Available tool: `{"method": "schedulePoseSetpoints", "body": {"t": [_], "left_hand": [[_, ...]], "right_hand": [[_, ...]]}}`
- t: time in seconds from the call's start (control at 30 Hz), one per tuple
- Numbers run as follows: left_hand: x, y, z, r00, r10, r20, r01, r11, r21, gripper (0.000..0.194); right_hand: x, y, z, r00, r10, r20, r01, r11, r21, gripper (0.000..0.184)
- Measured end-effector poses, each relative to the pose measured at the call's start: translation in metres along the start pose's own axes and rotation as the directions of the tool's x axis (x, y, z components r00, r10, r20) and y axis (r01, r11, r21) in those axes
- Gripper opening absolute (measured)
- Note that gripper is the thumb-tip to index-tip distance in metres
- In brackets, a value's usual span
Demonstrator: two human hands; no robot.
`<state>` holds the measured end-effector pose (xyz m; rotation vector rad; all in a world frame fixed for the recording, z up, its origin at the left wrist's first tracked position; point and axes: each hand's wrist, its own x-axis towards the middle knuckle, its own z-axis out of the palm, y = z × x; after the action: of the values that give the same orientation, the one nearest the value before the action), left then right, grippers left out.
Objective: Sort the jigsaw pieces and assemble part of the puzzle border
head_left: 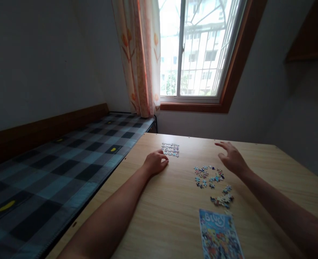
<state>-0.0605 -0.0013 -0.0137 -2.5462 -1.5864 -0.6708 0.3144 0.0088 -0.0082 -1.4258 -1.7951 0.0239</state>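
Note:
My left hand [156,162] rests on the table at the near left corner of a block of jigsaw pieces [171,150] laid out in rows. A gap shows between its thumb and bent fingers, and I see nothing held there. To the right, my right hand [231,157] is open, index finger stretched out to the left and thumb apart. Just below and left of it lies a loose ring of scattered jigsaw pieces [202,172]. Nearer to me is a smaller heap of pieces [223,200], some overlapping.
A blue picture sheet [220,235] with cartoon figures lies at the front of the wooden table [159,219]. Along the left side runs a bed with a checked cover [53,172]. Beyond the table are a curtain [141,61] and a barred window [199,54].

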Motion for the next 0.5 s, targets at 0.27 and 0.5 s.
{"method": "schedulePoseSetpoints", "body": {"t": [0.27, 0.5], "left_hand": [[0.001, -0.006, -0.001, 0.999, -0.053, 0.006, 0.052, 0.997, 0.059, 0.018], [0.001, -0.007, 0.000, 0.991, -0.132, -0.026, 0.134, 0.985, 0.108, 0.018]], "right_hand": [[-0.043, 0.077, -0.019, 0.938, 0.306, -0.160, -0.304, 0.952, 0.034, 0.052], [-0.051, 0.074, -0.013, 0.977, 0.165, -0.138, -0.168, 0.986, -0.010, 0.063]]}}
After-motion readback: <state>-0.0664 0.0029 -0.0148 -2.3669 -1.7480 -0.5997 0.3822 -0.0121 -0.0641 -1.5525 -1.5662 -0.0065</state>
